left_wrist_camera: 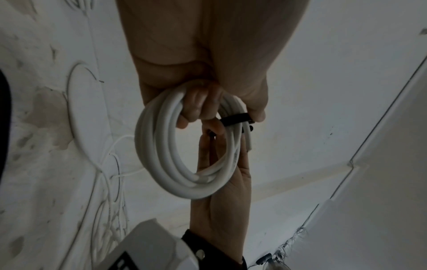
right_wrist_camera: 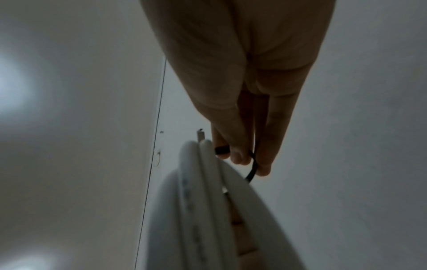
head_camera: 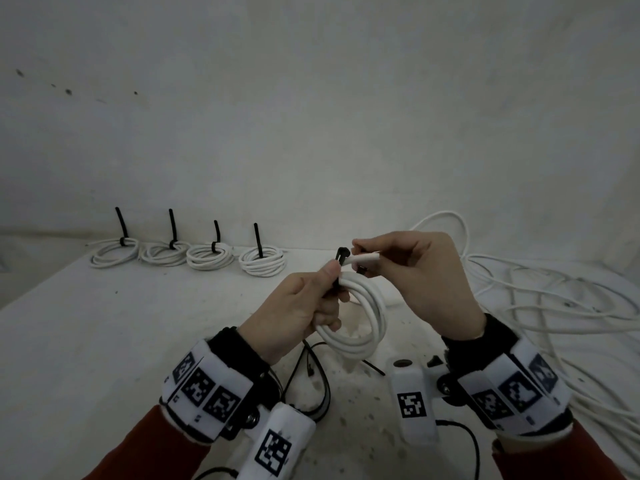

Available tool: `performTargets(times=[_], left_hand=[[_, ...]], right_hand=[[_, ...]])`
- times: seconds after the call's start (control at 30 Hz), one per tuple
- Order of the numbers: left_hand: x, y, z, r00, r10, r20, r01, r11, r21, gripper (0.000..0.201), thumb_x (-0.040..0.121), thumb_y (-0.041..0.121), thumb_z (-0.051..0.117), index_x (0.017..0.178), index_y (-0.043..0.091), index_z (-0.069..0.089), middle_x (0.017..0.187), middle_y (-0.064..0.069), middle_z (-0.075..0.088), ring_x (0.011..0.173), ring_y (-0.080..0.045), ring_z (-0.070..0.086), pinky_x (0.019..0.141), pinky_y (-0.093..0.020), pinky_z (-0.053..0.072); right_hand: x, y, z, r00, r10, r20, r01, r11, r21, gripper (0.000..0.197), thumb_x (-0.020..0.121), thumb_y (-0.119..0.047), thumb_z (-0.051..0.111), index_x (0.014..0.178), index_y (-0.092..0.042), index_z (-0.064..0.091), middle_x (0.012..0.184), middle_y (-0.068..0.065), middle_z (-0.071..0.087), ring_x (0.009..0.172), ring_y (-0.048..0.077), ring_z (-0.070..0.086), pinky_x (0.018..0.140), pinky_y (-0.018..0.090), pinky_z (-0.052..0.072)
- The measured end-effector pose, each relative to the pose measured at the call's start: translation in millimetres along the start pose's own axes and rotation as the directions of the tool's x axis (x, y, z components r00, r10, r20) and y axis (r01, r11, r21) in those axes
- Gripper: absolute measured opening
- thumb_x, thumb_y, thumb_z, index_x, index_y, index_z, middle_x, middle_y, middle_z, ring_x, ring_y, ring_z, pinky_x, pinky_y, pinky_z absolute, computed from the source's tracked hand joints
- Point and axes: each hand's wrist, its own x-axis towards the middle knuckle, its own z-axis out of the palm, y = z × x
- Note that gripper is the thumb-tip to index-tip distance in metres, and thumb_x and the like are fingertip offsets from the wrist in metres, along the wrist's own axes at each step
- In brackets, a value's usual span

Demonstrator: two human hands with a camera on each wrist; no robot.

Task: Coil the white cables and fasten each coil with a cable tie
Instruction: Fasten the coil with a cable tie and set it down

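Observation:
My left hand [head_camera: 330, 284] grips a white cable coil [head_camera: 367, 317] above the table, fingers [left_wrist_camera: 198, 107] curled through its loop and the thumb on top. A black cable tie [left_wrist_camera: 235, 119] wraps the bundle near the thumb, its head [head_camera: 343, 252] sticking up. My right hand [head_camera: 360, 259] is at the top of the coil, and its thumb and fingers [right_wrist_camera: 240, 157] pinch the black tie strap [right_wrist_camera: 253, 168] beside the cable's loose end [head_camera: 367, 258]. The coil [right_wrist_camera: 208, 201] is blurred in the right wrist view.
Several tied white coils [head_camera: 209, 258] stand in a row at the back left, each with a black tie tail upright. A loose heap of white cable [head_camera: 554, 306] covers the right side. Spare black ties [head_camera: 313, 372] lie on the table [head_camera: 104, 341] under my hands.

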Motion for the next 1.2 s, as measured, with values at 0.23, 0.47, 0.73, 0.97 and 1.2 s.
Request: performTargets(times=[0.23,0.47,0.73,0.97,1.2], left_hand=[[0.6,2.0,-0.5,0.998,-0.012,-0.068,0.009,0.999,-0.040,0.046,0.080,0.054,0.048,0.069,0.011,0.058,0.053,0.002,0.019,0.044,-0.010,0.024,0.057,-0.028,0.041],[-0.3,3.6,3.1,0.998,-0.025,-0.061,0.021,0.998,-0.066,0.043,0.079,0.055,0.049,0.062,0.017,0.061,0.052,0.004,0.021,0.044,-0.010,0.024,0.057,-0.027,0.042],[-1.0,3.6,7.2,0.997,-0.030,-0.074,0.024,0.997,-0.080,0.047,0.078,0.056,0.048,0.055,0.016,0.060,0.050,0.003,0.020,0.044,-0.011,0.023,0.056,-0.027,0.043],[-0.3,1.0,8.0,0.997,-0.047,-0.066,0.041,0.995,-0.090,0.049,0.082,0.056,0.051,0.071,0.009,0.055,0.051,0.003,0.023,0.044,-0.011,0.024,0.056,-0.028,0.040],[0.3,1.3,3.3,0.997,-0.078,-0.001,0.077,0.991,-0.113,0.045,0.080,0.054,0.051,0.074,0.010,0.055,0.047,0.007,0.032,0.043,-0.010,0.026,0.059,-0.029,0.040]], right_hand=[[-1.0,5.9,0.9,0.999,-0.052,0.008,0.053,0.984,-0.168,0.008,0.080,0.002,0.072,0.085,-0.002,0.076,0.079,0.006,0.074,0.072,0.016,0.071,0.069,0.019,0.053],[-0.8,1.4,2.9,0.998,-0.070,-0.007,0.068,0.987,-0.145,0.010,0.079,0.000,0.073,0.087,-0.006,0.076,0.083,0.004,0.075,0.075,0.018,0.072,0.071,0.023,0.056],[-1.9,-4.2,-0.4,0.999,-0.048,0.005,0.048,0.984,-0.172,0.012,0.081,-0.002,0.072,0.088,-0.010,0.077,0.079,0.001,0.075,0.071,0.013,0.072,0.068,0.021,0.055],[-4.1,-9.4,0.4,0.996,-0.087,0.037,0.092,0.979,-0.180,0.019,0.080,-0.001,0.072,0.087,-0.018,0.077,0.080,-0.003,0.075,0.071,0.012,0.071,0.067,0.021,0.055],[-4.8,-9.3,3.7,0.996,-0.091,0.008,0.091,0.976,-0.199,0.020,0.082,-0.003,0.071,0.086,-0.022,0.077,0.075,-0.003,0.075,0.068,0.013,0.070,0.064,0.028,0.058]])
